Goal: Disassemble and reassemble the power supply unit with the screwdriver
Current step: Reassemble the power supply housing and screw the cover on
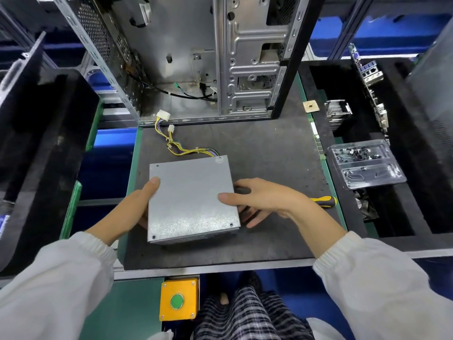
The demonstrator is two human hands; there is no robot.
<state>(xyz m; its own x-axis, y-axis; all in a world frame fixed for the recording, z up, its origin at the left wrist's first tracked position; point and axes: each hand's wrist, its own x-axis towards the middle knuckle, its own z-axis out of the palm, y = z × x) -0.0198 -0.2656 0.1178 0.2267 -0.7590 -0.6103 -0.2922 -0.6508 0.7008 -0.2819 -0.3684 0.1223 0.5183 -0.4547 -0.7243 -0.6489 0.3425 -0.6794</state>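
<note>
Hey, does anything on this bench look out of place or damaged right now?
Nothing looks damaged or spilled. The power supply unit sits slightly skewed on the dark mat, held at its sides by the left hand and right hand. The screwdriver lies beside it, partly hidden by the right wrist.

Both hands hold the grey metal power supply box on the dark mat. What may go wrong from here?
1. The yellow and purple cable bundle trails toward the open computer case; turning the grey metal power supply box might snag its white connectors.
2. The yellow-and-black screwdriver lies partly hidden behind the right hand, so it may get knocked.
</note>
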